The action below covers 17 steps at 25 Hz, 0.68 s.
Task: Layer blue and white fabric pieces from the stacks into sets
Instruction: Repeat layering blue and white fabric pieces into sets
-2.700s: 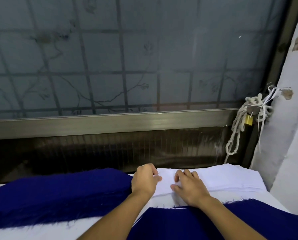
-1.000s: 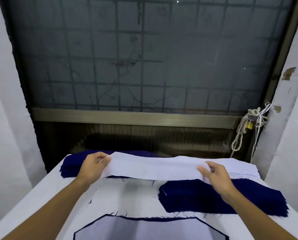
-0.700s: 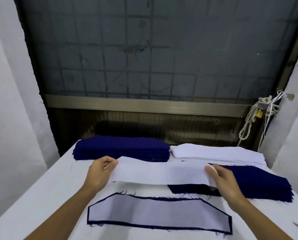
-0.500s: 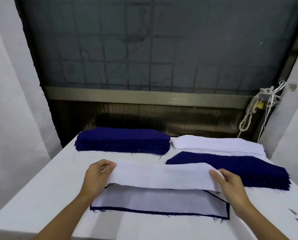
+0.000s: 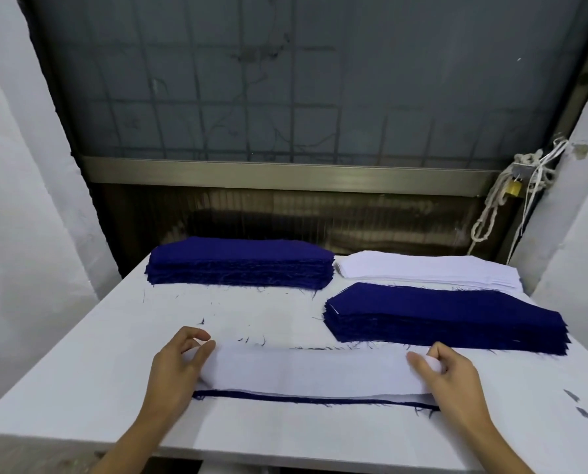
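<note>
**Q:** 2 hands are in view. What do they hold, and where is it?

**A:** The left hand (image 5: 179,367) and the right hand (image 5: 453,381) each pinch 1 end of a long white fabric strip (image 5: 313,371), thumb on top and fingers curled at the end. The strip lies low over a blue fabric piece (image 5: 313,400) near the front edge of the white table (image 5: 80,371). Only the blue piece's frayed near edge shows, as a thin dark line below the white.

**Q:** What could go wrong from here?

**A:** Misalignment, I judge. The strip looks thin and limp, so if 1 hand lets go first, that end may skew and leave blue showing unevenly. Dragging the strip to correct it could shift the blue piece underneath. The blue cloth sheds, too: loose blue threads (image 5: 203,321) lie on the table and could get trapped between layers.

**Q:** What are the materials and shapes?

**A:** 3 stacks sit behind the hands. At the far left is a thick blue stack (image 5: 241,265), matte, with ragged, fuzzy edges. At the far right is a low white stack (image 5: 422,268), smooth and crisp-edged. Nearer on the right is a second blue stack (image 5: 439,319) of long pieces with angled ends, just behind the right hand. 2 small dark scraps (image 5: 579,405) lie on the table to the right of the right hand.
</note>
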Available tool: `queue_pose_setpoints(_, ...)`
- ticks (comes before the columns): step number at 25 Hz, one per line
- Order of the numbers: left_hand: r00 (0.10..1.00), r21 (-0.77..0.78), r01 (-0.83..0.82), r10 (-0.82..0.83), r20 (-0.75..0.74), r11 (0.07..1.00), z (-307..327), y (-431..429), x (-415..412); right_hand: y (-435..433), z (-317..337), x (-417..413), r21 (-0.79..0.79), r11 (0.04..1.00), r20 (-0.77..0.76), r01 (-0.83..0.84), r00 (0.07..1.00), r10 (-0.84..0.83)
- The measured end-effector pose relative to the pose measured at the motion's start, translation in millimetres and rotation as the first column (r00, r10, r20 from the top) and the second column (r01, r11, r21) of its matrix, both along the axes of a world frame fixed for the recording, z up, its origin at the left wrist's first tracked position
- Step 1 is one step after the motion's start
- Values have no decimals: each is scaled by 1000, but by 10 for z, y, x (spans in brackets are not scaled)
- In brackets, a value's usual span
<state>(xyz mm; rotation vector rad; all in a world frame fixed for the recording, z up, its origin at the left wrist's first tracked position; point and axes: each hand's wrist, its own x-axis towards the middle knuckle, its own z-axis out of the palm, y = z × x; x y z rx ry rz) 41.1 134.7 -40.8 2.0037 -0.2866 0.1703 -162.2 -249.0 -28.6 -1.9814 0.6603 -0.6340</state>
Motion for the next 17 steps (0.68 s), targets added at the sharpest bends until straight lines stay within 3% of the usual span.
queue_pose_setpoints(6, 996, 147, -71, 64, 54, 987, -23, -55, 3, 29, -29, 36, -185, 983, -137, 13, 990, -39)
queue_pose_setpoints(17, 996, 272, -69, 52, 68, 960, 7, -60, -46, 11, -75, 58, -374, 924, -202, 84, 965, -169)
